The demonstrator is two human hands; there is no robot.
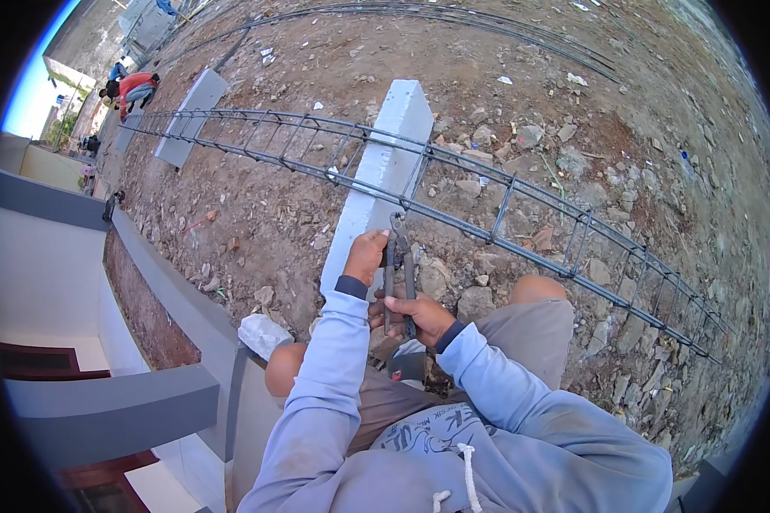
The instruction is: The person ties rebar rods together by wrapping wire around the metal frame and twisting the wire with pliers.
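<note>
A pair of pincers (405, 272) points away from me, jaws just short of the near bars of a long rebar cage (406, 203). My right hand (421, 315) is closed around the lower part of the pincers' handles. Beside the upper handle, my left hand (368, 256) has its fingers pinched together against the tool; whatever lies between them is hidden. The rebar cage, long bars joined by rectangular stirrups, crosses from upper left to lower right. Under its middle, a pale block (399, 115) bears it, close beyond my hands.
Another pale block (190, 115) supports the cage farther left. A person in a red top (135, 90) bends at its far end. Loose bars (453, 15) lie beyond on rubble-strewn soil. A low wall (167, 278) runs along the left; a white chunk (263, 335) sits near my knee.
</note>
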